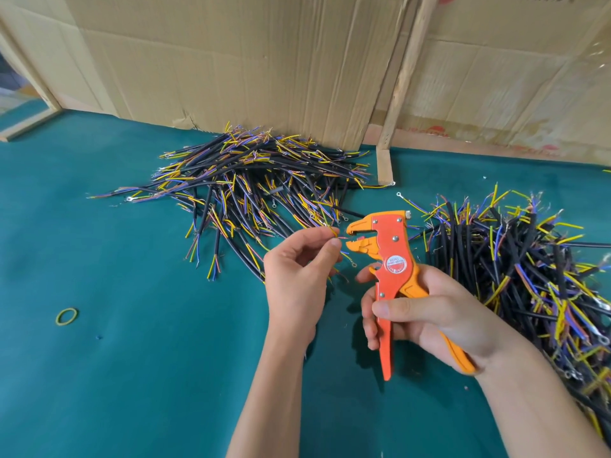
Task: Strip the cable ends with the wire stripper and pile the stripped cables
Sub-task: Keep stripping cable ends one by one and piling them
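Note:
My right hand (426, 312) grips the handles of an orange and red wire stripper (390, 259), held upright with its jaws pointing left and slightly apart. My left hand (297, 269) pinches a thin cable end (335, 233) with yellow and red cores between thumb and fingertips, its tip right at the stripper's jaws. A big pile of black cables with coloured cores (258, 183) lies behind my hands on the green table (132, 358). A second pile of similar cables (529, 276) lies at the right.
Cardboard sheets (264, 61) stand along the back of the table with a wooden post (403, 77) between them. A yellow-green rubber band (67, 316) lies at the left. Small bits of insulation are scattered on the green surface.

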Demonstrator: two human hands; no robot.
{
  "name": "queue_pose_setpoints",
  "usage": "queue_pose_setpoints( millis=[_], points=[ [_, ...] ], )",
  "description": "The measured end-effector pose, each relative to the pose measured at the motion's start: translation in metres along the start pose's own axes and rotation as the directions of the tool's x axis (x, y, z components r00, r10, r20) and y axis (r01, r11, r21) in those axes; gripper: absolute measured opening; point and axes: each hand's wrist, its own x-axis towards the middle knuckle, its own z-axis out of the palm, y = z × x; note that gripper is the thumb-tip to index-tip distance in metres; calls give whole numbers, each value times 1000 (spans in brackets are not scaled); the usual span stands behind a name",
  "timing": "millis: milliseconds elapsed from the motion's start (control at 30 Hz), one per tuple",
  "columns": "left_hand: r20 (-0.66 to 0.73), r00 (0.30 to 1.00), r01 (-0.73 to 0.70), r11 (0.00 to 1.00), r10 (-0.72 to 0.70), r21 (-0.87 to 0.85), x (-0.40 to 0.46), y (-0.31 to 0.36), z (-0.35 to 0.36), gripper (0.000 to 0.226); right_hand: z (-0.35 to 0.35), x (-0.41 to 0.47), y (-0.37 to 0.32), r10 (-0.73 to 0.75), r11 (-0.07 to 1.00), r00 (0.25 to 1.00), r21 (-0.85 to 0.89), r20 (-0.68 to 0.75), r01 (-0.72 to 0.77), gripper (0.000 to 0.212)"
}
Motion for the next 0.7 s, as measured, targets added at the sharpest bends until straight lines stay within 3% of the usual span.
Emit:
queue_pose_setpoints(
  millis=[267, 700],
  points=[
    [15, 1000, -17, 1000, 17, 1, 0, -1, 0, 13, 7, 2, 0, -8, 1000, 1000, -25, -15, 7, 34],
    [34, 999, -19, 1000, 19, -13, 1, -4, 1, 17, 12, 8, 3, -47, 995, 993, 82, -110, 56, 16]
  ],
)
